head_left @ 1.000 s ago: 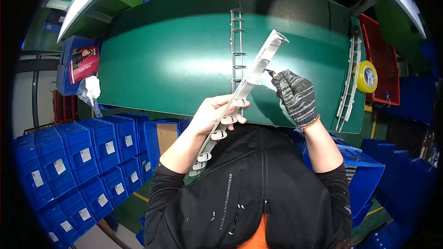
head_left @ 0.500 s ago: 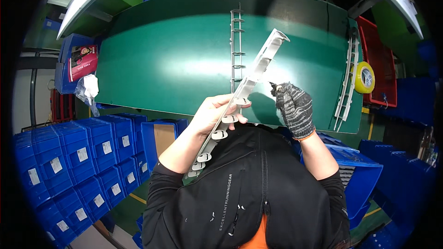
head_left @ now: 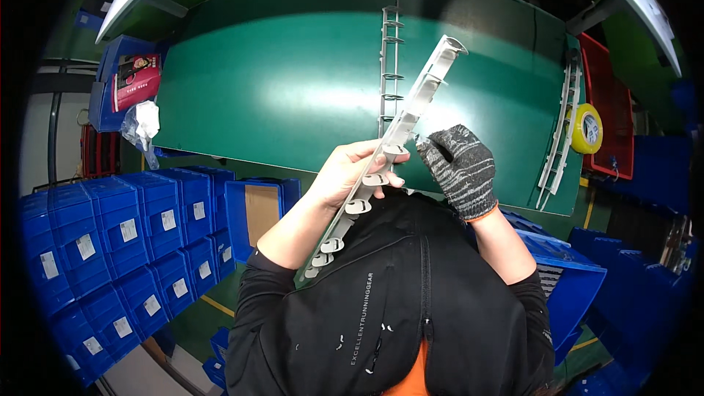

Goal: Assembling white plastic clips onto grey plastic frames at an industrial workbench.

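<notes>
Your bare left hand [head_left: 350,172] grips the long white plastic clip strip [head_left: 389,150] mid-length, tilted toward one o'clock above the green tabletop [head_left: 279,81], steadying it while your gloved right hand [head_left: 458,169] pinches its edge.

Bare left hand [head_left: 350,170], grey speckled knit glove with orange cuff on right hand [head_left: 460,169], black zip-front jacket [head_left: 389,308], sleeves pushed up, orange shirt [head_left: 412,381] at six o'clock

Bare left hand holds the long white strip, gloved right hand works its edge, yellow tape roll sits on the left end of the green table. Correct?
Not quite: in the head view the tape roll sits at the right end of the table. The left hand, strip and right hand are as stated.
</notes>
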`<state>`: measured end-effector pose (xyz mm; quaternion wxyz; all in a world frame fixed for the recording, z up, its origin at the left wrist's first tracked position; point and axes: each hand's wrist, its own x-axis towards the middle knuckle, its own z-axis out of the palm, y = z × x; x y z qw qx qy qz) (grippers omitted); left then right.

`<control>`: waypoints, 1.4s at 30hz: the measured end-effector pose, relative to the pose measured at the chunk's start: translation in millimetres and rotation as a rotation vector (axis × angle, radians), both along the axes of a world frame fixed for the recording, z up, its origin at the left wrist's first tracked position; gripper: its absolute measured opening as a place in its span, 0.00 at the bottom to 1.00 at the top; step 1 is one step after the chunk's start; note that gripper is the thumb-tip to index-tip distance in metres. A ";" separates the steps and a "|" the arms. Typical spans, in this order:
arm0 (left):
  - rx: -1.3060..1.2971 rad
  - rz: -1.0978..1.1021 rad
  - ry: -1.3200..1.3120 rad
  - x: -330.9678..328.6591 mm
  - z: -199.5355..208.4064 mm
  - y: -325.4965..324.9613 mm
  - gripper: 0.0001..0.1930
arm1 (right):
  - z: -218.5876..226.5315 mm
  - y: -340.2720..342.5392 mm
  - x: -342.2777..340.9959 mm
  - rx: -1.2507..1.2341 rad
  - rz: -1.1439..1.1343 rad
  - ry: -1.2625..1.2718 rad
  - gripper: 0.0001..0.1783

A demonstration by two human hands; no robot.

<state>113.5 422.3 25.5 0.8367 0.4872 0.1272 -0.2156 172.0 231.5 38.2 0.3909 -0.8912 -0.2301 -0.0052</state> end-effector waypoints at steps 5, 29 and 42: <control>-0.067 0.034 0.026 -6.7 -4.9 6.2 0.23 | -8.0 -15.2 7.9 0.108 0.011 -0.042 0.07; 0.164 -0.321 -0.028 -7.7 13.4 28.1 0.18 | -22.6 -12.9 13.3 0.616 0.019 0.467 0.14; 0.183 -0.392 -0.023 -1.5 16.0 20.8 0.19 | -14.2 -14.6 12.5 0.434 0.114 0.399 0.09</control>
